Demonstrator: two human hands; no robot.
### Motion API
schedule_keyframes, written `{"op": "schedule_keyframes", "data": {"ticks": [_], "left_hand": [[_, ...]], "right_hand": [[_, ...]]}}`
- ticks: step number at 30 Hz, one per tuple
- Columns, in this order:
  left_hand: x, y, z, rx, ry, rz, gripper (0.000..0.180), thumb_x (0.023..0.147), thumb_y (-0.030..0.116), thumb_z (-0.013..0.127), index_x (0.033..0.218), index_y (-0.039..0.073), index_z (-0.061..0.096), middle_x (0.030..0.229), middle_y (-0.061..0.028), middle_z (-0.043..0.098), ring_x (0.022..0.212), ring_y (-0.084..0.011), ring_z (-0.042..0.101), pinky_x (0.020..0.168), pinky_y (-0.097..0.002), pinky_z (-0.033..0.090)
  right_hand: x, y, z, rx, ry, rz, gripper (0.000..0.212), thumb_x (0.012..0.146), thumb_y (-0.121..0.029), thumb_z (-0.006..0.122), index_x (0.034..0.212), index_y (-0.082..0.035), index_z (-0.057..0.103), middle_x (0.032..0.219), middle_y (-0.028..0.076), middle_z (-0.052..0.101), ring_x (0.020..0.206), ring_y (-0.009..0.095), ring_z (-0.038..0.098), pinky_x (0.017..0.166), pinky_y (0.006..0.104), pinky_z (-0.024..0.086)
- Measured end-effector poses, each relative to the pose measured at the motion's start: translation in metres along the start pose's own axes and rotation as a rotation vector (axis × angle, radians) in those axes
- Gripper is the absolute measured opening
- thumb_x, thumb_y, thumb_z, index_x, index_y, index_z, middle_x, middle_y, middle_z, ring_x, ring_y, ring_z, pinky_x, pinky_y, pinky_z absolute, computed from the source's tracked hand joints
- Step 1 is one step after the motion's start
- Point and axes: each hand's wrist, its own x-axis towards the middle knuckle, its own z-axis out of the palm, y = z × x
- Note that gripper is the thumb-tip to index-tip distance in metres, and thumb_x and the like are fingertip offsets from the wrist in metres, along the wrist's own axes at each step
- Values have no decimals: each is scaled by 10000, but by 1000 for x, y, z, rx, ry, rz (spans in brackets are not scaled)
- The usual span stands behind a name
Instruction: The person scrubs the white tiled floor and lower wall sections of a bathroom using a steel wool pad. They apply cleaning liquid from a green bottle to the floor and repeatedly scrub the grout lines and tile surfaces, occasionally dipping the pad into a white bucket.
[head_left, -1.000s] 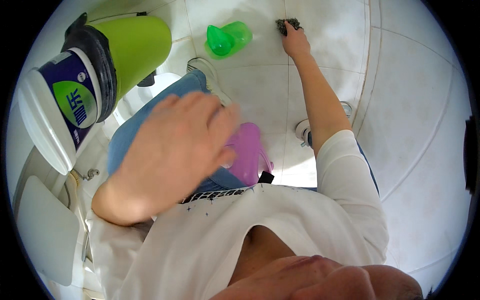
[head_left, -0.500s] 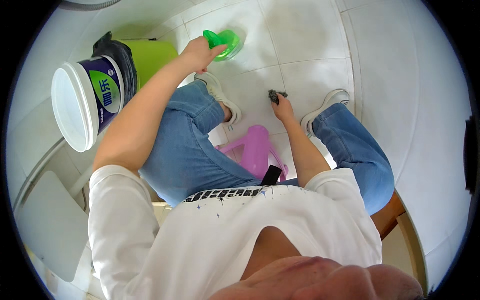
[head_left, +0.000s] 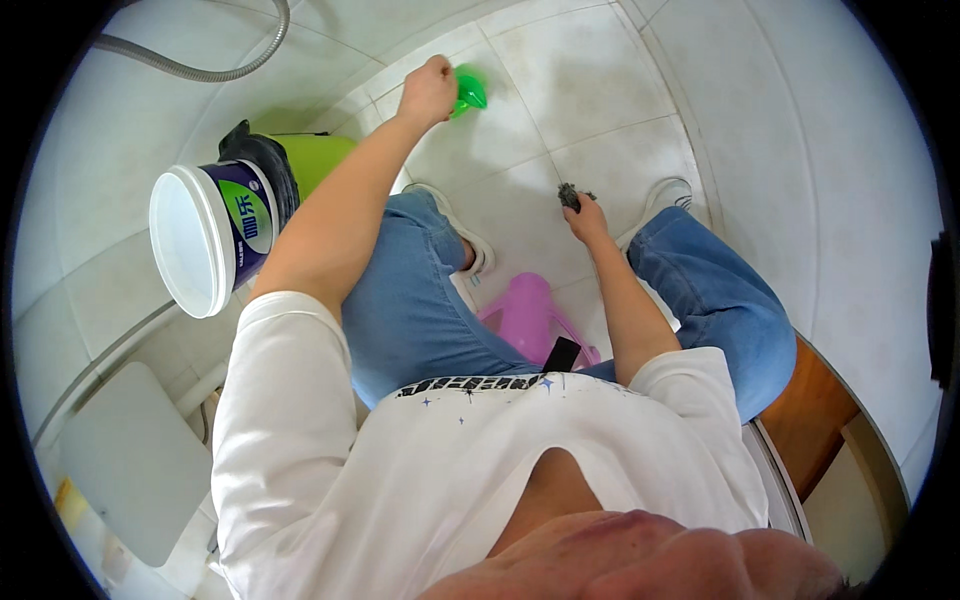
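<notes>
My left hand (head_left: 430, 92) reaches far forward over the tiled floor, fingers closed on a bright green see-through plastic vessel (head_left: 470, 92). That vessel is tilted and a little blurred, so its exact kind cannot be told. Pinched in my right hand (head_left: 587, 218) is a dark grey wire scrubber (head_left: 573, 197), held near my right shoe, and whether it touches the tiles is unclear. Between my legs is a pink plastic piece (head_left: 526, 305) with splayed arms, partly hidden by my shirt and leg.
At left a white and dark blue bucket (head_left: 222, 235) lies tipped against a lime green bin (head_left: 315, 158) with a black bag on its rim. A metal shower hose (head_left: 190, 70) curves above them. White walls stand on both sides. A wooden panel (head_left: 815, 415) is at right.
My left hand has turned over and risen slightly, tipping the green vessel from its earlier more upright pose. The view has shifted, and my right hand still grips the scrubber.
</notes>
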Motion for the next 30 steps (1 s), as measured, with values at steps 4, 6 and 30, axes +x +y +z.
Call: {"op": "schedule_keyframes", "data": {"ticks": [4, 6, 30], "left_hand": [[5, 14, 15, 339, 107, 251, 339, 866, 293, 481, 1136, 106, 564, 1204, -173, 535, 1061, -343, 557, 861, -441, 468], [2, 18, 20, 498, -35, 303, 405, 877, 398, 483, 1178, 135, 547, 1281, -164, 472, 1098, -332, 537, 900, -431, 448], [3, -169, 103, 758, -932, -49, 693, 730, 281, 699, 1333, 89, 418, 1222, -206, 543, 1074, -346, 553, 889, -387, 460]], "right_hand": [[16, 16, 12, 21, -30, -52, 481, 796, -272, 629, 1198, -22, 540, 1044, 198, 622, 934, 320, 605, 818, 368, 469], [24, 19, 14, -34, 98, -165, 456, 795, -260, 636, 1179, -30, 550, 963, 171, 640, 817, 273, 630, 741, 351, 493], [41, 14, 31, 144, -167, 23, 425, 798, -302, 630, 1112, -23, 566, 901, 169, 630, 777, 285, 607, 687, 370, 490]]}}
